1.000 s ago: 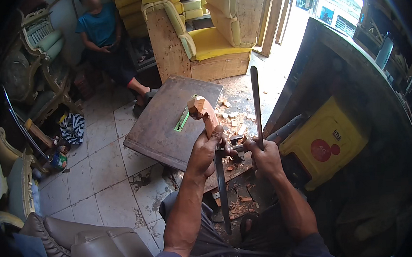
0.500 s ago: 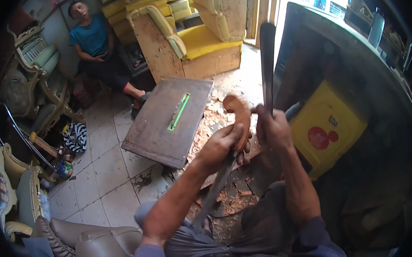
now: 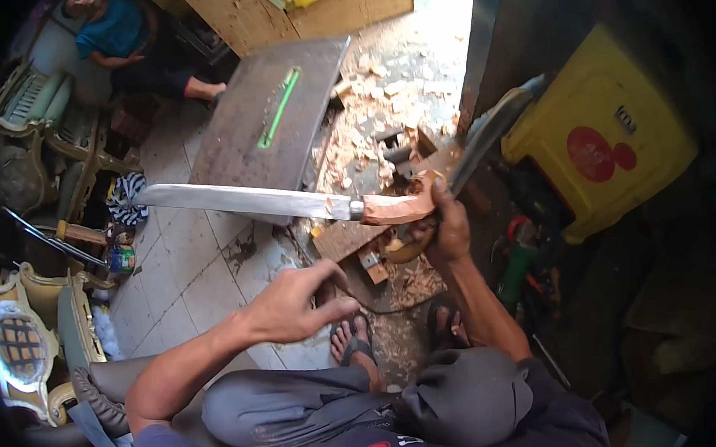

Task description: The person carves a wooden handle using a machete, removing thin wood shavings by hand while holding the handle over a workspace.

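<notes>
Item: long steel blade with a pale orange carved wooden handle (image 3: 307,202), lying level in the air above the tiled floor (image 3: 204,276), tip pointing to the person's left. The right hand (image 3: 441,226) is gripping the handle end, fingers closed round it (a second dark blade (image 3: 485,136) is also rising from that fist). The left hand (image 3: 293,303) is hovering below the blade, fingers loosely spread, holding nothing. Surrounding: wood chips (image 3: 367,115) are littering the ground beside a dark flat metal plate with a green slot (image 3: 272,117); a yellow plastic stool (image 3: 601,132) is standing at right.
</notes>
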Action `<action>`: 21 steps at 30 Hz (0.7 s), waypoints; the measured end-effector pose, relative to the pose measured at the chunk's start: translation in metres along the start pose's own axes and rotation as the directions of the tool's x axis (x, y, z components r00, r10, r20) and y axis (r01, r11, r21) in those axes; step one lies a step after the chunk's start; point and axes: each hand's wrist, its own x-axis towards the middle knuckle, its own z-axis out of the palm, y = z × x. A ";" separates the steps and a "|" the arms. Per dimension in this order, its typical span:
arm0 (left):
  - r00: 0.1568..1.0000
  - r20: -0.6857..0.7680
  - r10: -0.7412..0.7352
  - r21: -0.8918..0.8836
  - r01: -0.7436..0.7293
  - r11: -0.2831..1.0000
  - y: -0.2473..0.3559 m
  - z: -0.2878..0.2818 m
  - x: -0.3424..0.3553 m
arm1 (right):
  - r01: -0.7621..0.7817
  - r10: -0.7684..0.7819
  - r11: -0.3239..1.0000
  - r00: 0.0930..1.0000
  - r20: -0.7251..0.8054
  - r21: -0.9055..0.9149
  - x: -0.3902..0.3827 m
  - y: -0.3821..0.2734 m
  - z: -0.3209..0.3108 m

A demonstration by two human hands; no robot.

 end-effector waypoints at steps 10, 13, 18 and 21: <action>0.758 -0.346 -0.553 -0.862 -0.025 0.506 -0.065 0.039 0.028 | -0.216 0.250 0.638 0.966 -0.066 -0.739 -0.003 0.066 -0.059; 0.703 -0.443 -0.557 -0.745 0.057 0.664 -0.077 0.041 0.041 | 0.023 0.099 0.364 0.993 0.063 -0.931 -0.027 0.057 -0.046; 0.661 -0.488 -0.571 -0.740 0.034 0.672 -0.085 0.040 0.069 | 0.298 -0.022 0.058 0.955 0.297 -0.953 -0.027 0.080 -0.084; 0.661 -0.487 -0.571 -0.726 0.057 0.685 -0.093 0.036 0.069 | 0.221 0.085 -0.036 0.972 0.217 -0.975 -0.033 0.064 -0.069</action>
